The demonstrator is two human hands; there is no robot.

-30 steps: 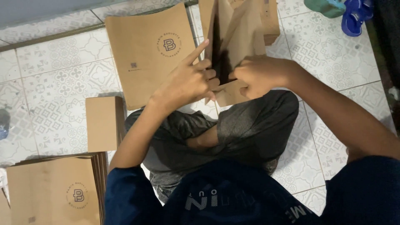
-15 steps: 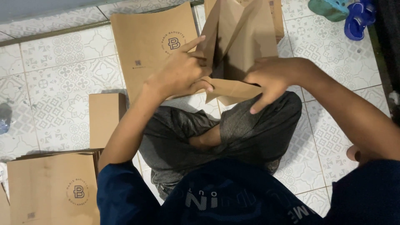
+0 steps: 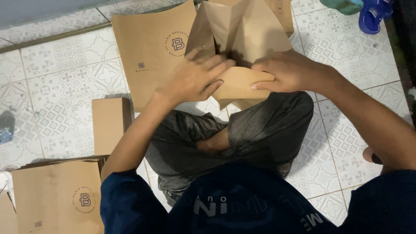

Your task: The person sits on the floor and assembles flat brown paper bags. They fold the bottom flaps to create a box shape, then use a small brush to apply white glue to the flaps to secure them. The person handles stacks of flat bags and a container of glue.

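A brown paper bag [image 3: 245, 39] lies on the floor in front of my crossed legs, its bottom end spread open into flaps. My left hand [image 3: 193, 78] lies flat on the left side of the folded bottom flap [image 3: 236, 84], fingers spread. My right hand [image 3: 288, 71] presses the same flap from the right, fingers on its edge. Both hands hold the fold down.
A flat brown bag with a round logo [image 3: 151, 47] lies on the tiles to the left. A small folded bag [image 3: 110, 123] sits by my left knee. A stack of flat bags [image 3: 56, 197] is at the lower left. Blue sandals [image 3: 375, 13] are at the top right.
The bag's bottom, held open and upright before, has been folded down. Both hands have come lower and now press the flap flat.
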